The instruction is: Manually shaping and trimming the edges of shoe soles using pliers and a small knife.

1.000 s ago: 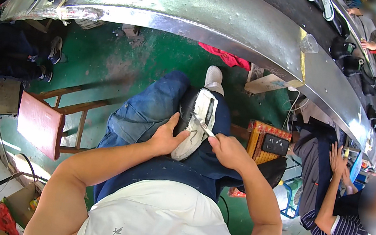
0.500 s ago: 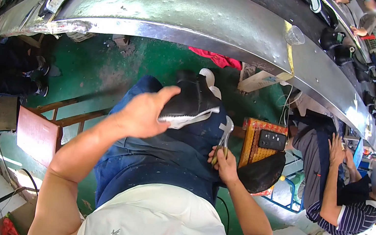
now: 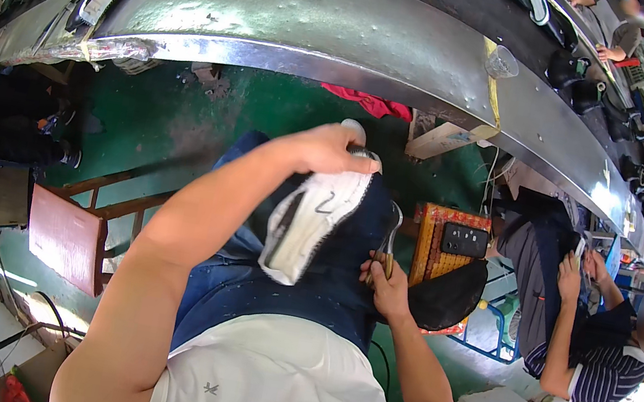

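Gripping the far end of a shoe (image 3: pixel 325 210), the left hand (image 3: pixel 329 151) has it over the worker's lap, pale underside turned up and a dark squiggle showing on it. The left fingers are curled around that end and pressed onto it — their tips are partly hidden, and the exact place of the thumb cannot be told. Whether the near end rests on the dark blue trousers (image 3: pixel 310 297) or hangs just above them is unclear too.

The right hand (image 3: pixel 388 289) is apart from the shoe, beside the right thigh, its fingers wrapped round the handles of a metal hand tool (image 3: pixel 393 238) whose curved head points away from the body. Just beyond it lies a black phone-like object (image 3: pixel 465 240) on an orange patterned seat (image 3: pixel 428 240).

The step in hand seems to be one of turning and positioning the shoe, with the left hand alone doing the handling and the tool at the ready. Working on the underside would call for a steady shoe — probably braced against a thigh — and the tool brought across to its edge.
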A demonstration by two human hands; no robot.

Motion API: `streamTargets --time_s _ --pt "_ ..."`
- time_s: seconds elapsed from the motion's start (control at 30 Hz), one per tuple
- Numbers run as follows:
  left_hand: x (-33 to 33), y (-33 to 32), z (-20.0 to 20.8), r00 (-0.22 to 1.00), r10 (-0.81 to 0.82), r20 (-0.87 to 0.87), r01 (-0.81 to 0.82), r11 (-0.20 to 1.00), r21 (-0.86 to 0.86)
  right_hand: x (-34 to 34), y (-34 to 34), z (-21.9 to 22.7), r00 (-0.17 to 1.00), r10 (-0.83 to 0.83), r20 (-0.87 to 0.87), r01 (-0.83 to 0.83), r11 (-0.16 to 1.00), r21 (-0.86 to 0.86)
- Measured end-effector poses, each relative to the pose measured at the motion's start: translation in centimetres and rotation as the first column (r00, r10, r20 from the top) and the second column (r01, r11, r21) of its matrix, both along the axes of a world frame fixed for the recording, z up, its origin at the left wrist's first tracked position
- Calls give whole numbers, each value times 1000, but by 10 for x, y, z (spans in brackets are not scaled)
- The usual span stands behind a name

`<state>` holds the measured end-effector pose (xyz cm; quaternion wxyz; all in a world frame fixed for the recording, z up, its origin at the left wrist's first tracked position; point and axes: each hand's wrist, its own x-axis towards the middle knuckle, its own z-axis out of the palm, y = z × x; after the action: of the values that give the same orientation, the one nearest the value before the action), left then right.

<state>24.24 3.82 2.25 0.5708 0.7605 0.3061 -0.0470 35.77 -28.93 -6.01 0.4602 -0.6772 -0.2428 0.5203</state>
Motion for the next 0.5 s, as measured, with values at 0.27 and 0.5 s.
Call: streamTargets --time_s 0.27,0.5 --pt "-78 -109 -112 862 473 185 -328 797 -506 18 39 112 756 598 265 -538 799 -268" --pt "-76 -133 -115 905 364 221 -371 929 -11 29 59 123 567 711 415 -671 691 -268"
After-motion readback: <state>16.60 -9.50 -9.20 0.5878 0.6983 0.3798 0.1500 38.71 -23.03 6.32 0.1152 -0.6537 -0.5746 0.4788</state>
